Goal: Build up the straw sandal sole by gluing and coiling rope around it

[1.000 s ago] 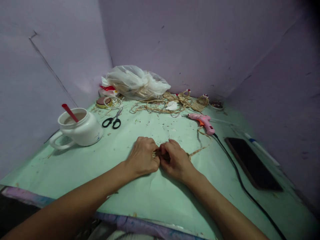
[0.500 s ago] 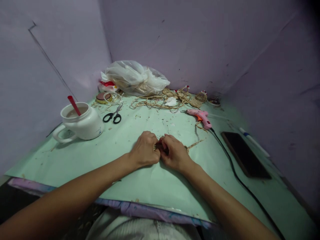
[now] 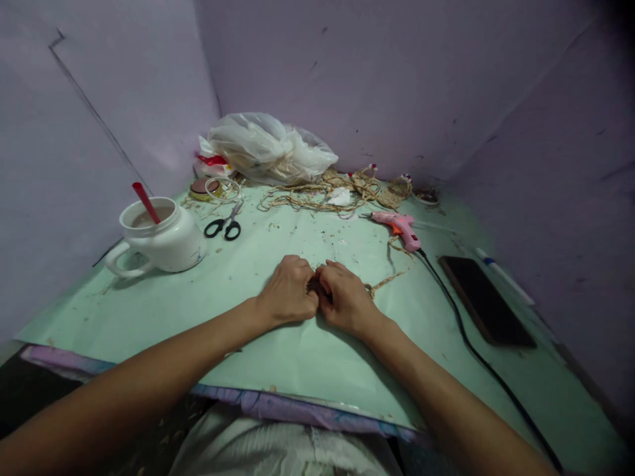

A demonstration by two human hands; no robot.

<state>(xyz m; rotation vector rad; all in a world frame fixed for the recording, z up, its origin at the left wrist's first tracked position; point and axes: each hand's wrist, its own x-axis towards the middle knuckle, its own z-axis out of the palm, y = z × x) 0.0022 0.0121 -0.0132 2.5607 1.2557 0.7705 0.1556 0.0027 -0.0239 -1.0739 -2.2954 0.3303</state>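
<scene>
My left hand and my right hand meet over the middle of the table, knuckles up and fingers curled closed. Between them they grip a small piece of work that the fingers mostly hide; only a dark bit shows in the gap. A tan braided cord trails out from behind my right hand and curves up toward the pink glue gun. Both hands are held just above or on the green table cover.
At left stands a white mug with a red straw, beside black-handled scissors. Behind lie a plastic bag, loose braided cord and small woven pieces. A phone, a pen and the glue gun's cable are at right.
The hands stay together in almost the same place, with slight finger movement and a darker gap between them. The whole view has shifted a little.
</scene>
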